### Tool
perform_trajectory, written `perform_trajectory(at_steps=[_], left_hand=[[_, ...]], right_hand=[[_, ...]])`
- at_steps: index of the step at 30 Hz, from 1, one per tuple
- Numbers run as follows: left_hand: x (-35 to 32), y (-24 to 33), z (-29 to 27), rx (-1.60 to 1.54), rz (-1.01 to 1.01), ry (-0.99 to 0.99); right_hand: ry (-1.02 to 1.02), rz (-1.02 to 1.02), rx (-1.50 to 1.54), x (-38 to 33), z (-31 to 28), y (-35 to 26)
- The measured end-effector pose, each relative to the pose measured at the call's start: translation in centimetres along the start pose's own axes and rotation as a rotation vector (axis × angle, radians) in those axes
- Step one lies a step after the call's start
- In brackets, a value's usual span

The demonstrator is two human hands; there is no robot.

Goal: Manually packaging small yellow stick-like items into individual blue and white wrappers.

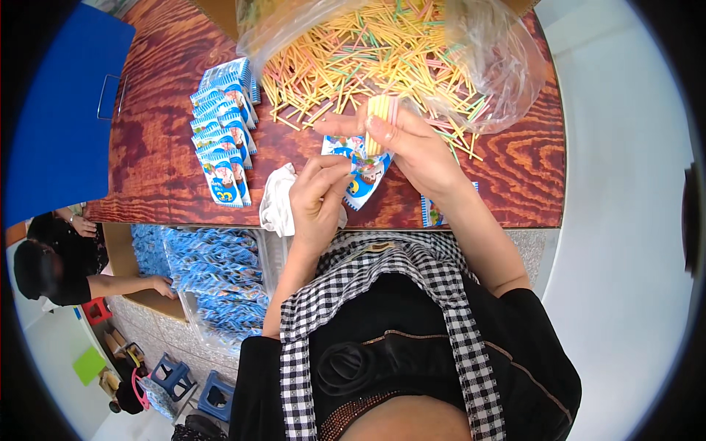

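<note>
My right hand pinches a small bundle of pale yellow and pink sticks, held upright over the wooden table. My left hand grips a small blue and white printed packet just below the bundle, its mouth toward the sticks. Behind both hands lies a big heap of yellow, pink and green sticks spilling out of a clear plastic bag.
A row of filled blue packets lies to the left, a crumpled white cloth by my left hand, another packet at the table edge. A blue board stands left. A box of packets sits below, another person's hand on it.
</note>
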State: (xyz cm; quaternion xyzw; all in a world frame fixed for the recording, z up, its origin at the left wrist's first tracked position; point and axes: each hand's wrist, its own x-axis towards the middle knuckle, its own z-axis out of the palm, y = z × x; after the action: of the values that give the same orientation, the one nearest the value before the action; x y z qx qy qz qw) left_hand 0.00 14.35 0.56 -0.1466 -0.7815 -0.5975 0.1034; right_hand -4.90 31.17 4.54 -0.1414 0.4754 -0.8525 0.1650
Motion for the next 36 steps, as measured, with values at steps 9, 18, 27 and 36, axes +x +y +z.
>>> perform_trajectory(at_steps=[9,18,27,36], left_hand=[[0.2,-0.4,-0.4,-0.057,0.037,-0.023],[0.8,-0.4,-1.3,-0.133,0.034,-0.117],[0.1,-1.2,-1.0,-0.262,-0.011,-0.074],[0.1,-0.2,0.1,-0.135,0.053,0.056]], right_hand=[[-0.096,0.126,0.050,0.8,-0.8,0.2],[-0.141,0.236,0.190,1.6,-0.5,-1.4],[-0.013,0.240,0.056,0.5,1.5,-0.8],[0.002,0.161,0.231,-1.2,0.5,0.2]])
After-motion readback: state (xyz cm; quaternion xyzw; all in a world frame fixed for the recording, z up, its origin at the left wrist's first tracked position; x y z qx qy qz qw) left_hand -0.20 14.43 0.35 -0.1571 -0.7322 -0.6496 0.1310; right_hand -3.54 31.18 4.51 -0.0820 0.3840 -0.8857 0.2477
